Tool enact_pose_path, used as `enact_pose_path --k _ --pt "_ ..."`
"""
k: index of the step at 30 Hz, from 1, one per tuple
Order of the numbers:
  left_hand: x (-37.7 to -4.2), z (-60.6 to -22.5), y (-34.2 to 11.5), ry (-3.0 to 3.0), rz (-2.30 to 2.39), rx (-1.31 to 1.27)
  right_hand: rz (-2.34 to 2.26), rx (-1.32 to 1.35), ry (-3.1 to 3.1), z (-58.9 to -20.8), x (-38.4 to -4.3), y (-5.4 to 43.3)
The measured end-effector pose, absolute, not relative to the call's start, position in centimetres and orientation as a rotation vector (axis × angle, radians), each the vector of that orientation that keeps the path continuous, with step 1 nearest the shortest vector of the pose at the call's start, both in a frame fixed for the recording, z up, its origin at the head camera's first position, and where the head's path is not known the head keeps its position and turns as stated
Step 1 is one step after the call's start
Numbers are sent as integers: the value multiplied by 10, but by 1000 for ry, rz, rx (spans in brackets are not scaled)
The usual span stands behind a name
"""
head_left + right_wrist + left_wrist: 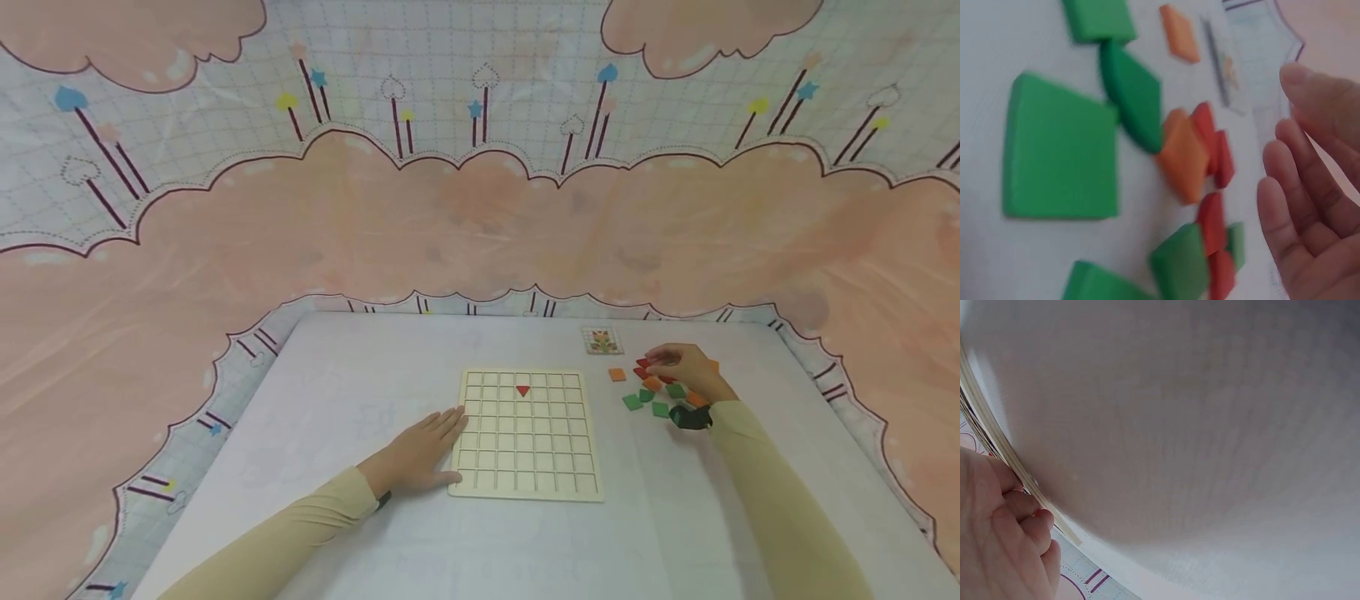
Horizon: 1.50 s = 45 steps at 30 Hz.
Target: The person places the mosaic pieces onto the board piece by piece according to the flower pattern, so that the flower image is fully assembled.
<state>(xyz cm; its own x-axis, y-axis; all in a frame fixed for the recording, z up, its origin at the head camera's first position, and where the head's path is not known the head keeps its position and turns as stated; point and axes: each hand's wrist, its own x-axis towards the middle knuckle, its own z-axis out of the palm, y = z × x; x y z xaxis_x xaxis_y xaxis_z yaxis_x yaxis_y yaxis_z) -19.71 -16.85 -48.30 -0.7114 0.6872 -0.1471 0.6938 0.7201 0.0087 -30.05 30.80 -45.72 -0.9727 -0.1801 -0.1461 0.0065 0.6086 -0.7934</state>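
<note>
A pale wooden grid board point(526, 436) lies in the middle of the white table, with one red triangle point(522, 391) in its upper part. My left hand point(412, 454) rests at the board's left edge, fingers stretched out, fingertips on the rim. In the left wrist view the fingers lie along the board's edge point(1019, 469). Over loose coloured pieces to the right hovers my right hand point(681, 367), fingertips close to red pieces point(642, 372). The right wrist view shows its fingers loosely bent beside the pieces, nothing visible between them.
A small picture card point(602, 340) lies behind the pieces. Green squares point(632, 402), a dark green rounded piece point(646, 395) and orange squares point(617, 375) are scattered between the board and my right wrist. Patterned cloth point(480, 225) surrounds the table.
</note>
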Motion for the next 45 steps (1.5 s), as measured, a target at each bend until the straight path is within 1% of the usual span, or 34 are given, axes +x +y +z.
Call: enact_pose_path --k 8,13,20,25,36,45 --pt "-197 -483 -168 2776 -68 1114 -1205 22 2651 -477 -311 310" --pt "-196 -482 -166 2769 -70 1118 -1148 0 2674 -483 -312 311" --pt "-196 -482 -166 2772 -94 1129 -1138 -124 2728 -491 -315 308" --pt "-197 -481 -166 2781 -101 1145 -1125 -160 2721 -492 -317 302" --pt "-197 -488 -168 2778 -120 1131 -953 -60 2750 -487 -311 290" --pt "-198 -486 -168 2787 -128 1135 -959 -118 2740 -487 -314 296"
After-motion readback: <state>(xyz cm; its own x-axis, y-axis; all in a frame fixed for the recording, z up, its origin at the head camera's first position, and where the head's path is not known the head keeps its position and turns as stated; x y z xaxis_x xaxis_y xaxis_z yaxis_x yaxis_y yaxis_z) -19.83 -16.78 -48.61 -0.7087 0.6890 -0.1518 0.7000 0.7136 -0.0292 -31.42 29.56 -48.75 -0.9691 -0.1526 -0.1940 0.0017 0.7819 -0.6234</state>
